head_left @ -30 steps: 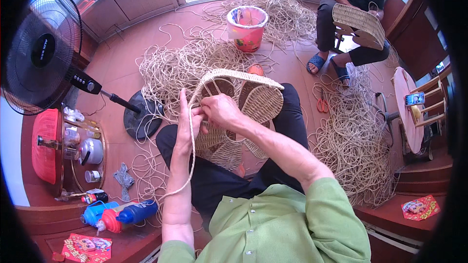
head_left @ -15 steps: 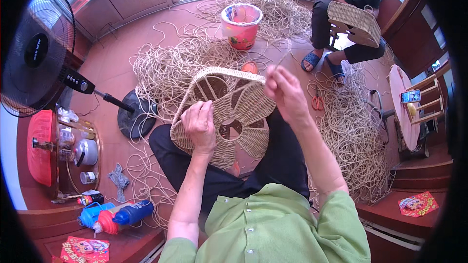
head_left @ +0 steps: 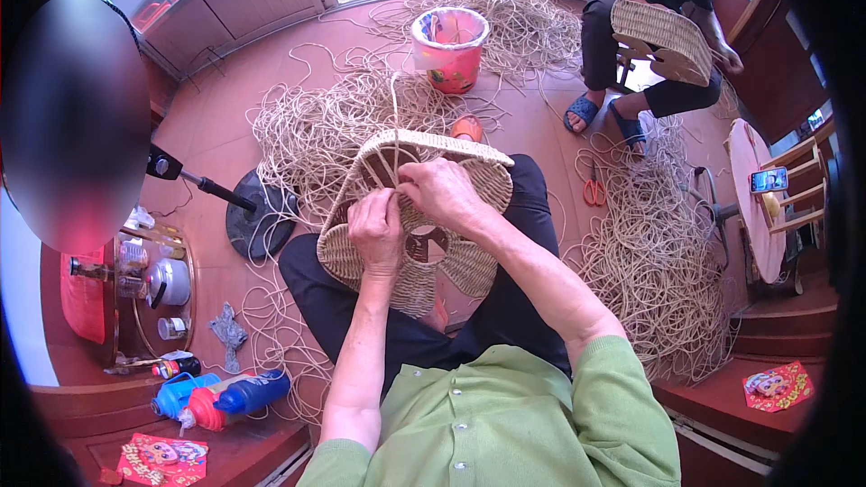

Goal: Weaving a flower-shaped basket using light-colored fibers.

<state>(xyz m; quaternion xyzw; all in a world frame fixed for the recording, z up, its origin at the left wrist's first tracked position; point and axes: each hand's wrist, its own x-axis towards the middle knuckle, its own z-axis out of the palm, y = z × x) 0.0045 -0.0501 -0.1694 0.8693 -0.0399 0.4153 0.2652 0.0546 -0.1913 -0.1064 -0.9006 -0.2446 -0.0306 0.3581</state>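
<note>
A woven straw piece (head_left: 487,182) with petal shapes around a round hole rests across my lap, its thick rim curving along the far side. My left hand (head_left: 377,233) lies over its left part, fingers pinched together on a straw cord. Against those fingertips, my right hand (head_left: 444,195) is closed on the same cord. Between the hands and the rim the cord (head_left: 395,113) makes a loop, and a strand stands up past the rim. My fingers cover the exact spot where it meets the weave.
Heaps of loose cord (head_left: 658,280) spread right and beyond the piece. A pink bucket (head_left: 454,72), orange scissors (head_left: 594,189) and a fan base (head_left: 259,214) stand or lie around. At the far right a seated person holds another woven piece (head_left: 663,41). Flasks (head_left: 248,392) lie lower left.
My right hand has come down and left from its raised position to meet my left hand at the weave. The other person's hand has moved out beside their piece.
</note>
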